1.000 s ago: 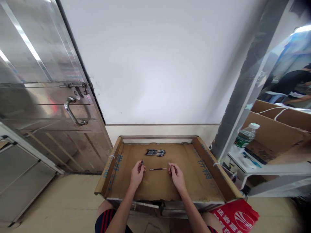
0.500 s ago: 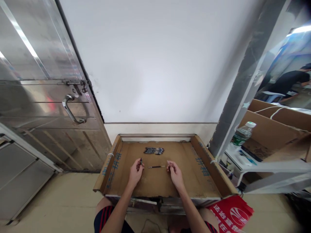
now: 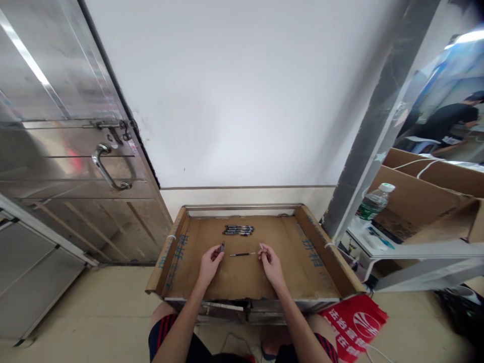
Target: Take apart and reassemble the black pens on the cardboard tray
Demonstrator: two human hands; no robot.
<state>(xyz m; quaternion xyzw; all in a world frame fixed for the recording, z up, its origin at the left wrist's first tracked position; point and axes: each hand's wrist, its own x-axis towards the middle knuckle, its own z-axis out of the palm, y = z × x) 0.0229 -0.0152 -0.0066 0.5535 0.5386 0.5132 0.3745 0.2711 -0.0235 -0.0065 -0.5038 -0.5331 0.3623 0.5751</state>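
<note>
My left hand (image 3: 210,261) is closed in a pinch on a small dark pen part (image 3: 222,247), perhaps a cap, its tip sticking up past the fingers. Opposite, my right hand (image 3: 270,263) pinches a slim, pale, see-through pen part (image 3: 260,246), mostly covered by the fingers. Between the hands a pen refill (image 3: 240,254), dark with a clear end, lies flat on the cardboard; its right end is close to my right fingers. Farther back, several dark pens (image 3: 238,230) lie side by side in a small stack.
Cardboard walls edge the work tray (image 3: 302,282) at left and right. To the right a water bottle (image 3: 376,201) stands on a white shelf beside a big cardboard box (image 3: 419,201). A red bag (image 3: 351,322) hangs at the front right. Another person (image 3: 449,121) sits bent over far right.
The whole view has shifted slightly. My left hand has turned a little, so the dark pen part shows more. Both hands keep their pinches; the refill and pens lie as before.
</note>
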